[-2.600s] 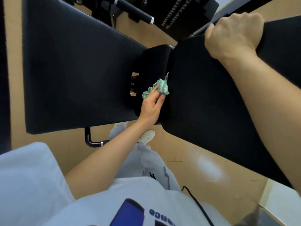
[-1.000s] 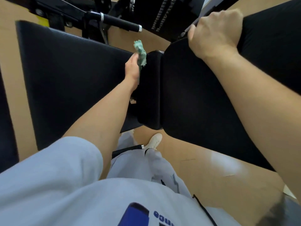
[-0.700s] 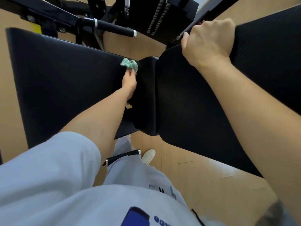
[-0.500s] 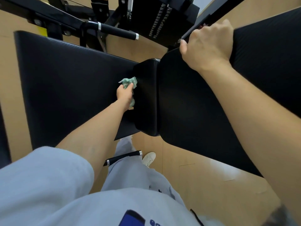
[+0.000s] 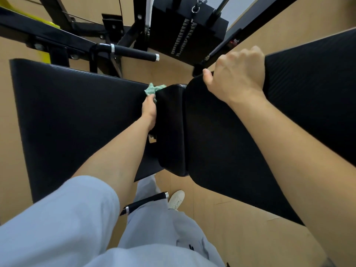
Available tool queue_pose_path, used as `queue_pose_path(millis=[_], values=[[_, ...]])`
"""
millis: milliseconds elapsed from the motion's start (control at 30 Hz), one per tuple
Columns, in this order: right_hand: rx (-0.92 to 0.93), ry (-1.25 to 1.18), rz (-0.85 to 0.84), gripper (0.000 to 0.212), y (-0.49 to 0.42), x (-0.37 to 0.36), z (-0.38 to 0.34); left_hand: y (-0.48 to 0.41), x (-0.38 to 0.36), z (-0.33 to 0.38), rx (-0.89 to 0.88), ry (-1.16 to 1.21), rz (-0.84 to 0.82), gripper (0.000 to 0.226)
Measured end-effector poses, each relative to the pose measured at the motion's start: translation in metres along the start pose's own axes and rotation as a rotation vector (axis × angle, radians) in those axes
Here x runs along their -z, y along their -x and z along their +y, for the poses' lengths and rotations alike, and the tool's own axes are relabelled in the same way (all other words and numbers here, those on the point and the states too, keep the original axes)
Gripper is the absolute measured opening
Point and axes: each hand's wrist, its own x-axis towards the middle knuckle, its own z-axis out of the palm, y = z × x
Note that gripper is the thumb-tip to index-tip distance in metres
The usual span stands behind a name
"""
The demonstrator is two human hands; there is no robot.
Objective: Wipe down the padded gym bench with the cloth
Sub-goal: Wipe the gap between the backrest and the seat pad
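The black padded gym bench fills the middle of the view: a wide pad (image 5: 73, 120) at the left, a narrow middle cushion (image 5: 171, 130), and a raised pad (image 5: 217, 155) at the right. My left hand (image 5: 149, 110) grips a crumpled green-and-white cloth (image 5: 154, 89) in the gap between the wide pad and the middle cushion, near the far edge. My right hand (image 5: 238, 78) is closed over the far top edge of the raised pad; its fingers wrap behind the edge and are hidden.
A black machine frame with a padded handle bar (image 5: 134, 53) and a weight stack (image 5: 185, 31) stands just beyond the bench. A second bar (image 5: 144, 203) sticks out below the bench by my white shoe (image 5: 176, 199). Tan wooden floor lies around.
My left hand with the cloth slid along the gap, towards me and then back to the far edge. My right hand kept its grip on the raised pad.
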Motion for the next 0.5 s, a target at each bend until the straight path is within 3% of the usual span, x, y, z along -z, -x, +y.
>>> queue_pose_path(millis=[67, 133, 400, 500], values=[[-0.002, -0.004, 0.008, 0.072, 0.0, 0.0, -0.001, -0.005, 0.006, -0.003, 0.074, 0.073, -0.035, 0.059], [-0.003, -0.009, 0.003, 0.072, -0.001, -0.001, -0.001, 0.003, 0.007, -0.004, 0.123, 0.091, -0.082, 0.069], [0.024, -0.051, -0.046, 0.074, -0.001, 0.003, -0.002, 0.043, 0.023, -0.091, 0.404, 0.008, -0.074, 0.066], [0.038, -0.086, -0.089, 0.076, -0.001, 0.006, -0.003, 0.053, 0.022, -0.098, 0.427, -0.025, -0.062, 0.061]])
